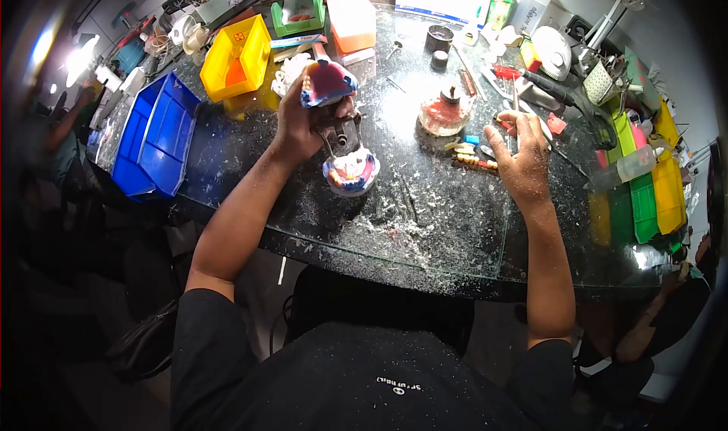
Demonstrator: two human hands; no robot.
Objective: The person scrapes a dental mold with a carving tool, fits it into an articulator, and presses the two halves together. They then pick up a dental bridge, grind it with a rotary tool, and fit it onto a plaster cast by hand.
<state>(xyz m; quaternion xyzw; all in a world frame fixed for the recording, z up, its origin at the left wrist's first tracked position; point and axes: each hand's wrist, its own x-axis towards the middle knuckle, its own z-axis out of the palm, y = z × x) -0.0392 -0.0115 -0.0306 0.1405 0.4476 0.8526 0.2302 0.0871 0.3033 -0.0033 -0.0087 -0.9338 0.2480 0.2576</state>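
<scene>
My left hand (297,124) is closed around a hinged dental articulator (343,139). Its two jaws are swung apart. The upper dental model (328,83), with pink and blue wax, tilts above my fingers; the lower model (351,174), with some teeth set in wax, hangs below. My right hand (522,154) hovers over the tools at the right, thumb and fingers apart and bent. Slim hand tools (516,89) lie at its fingertips; whether it touches one I cannot make out. Beside its thumb are a strip of teeth (476,160) and a small blue piece (472,139).
A glass spirit burner (445,114) stands mid-table. White shavings (409,226) cover the dark tabletop. At left are a blue bin (155,139) and a yellow bin (236,58); green and yellow bins (644,196) line the right. Another person's arm (637,340) shows at far right.
</scene>
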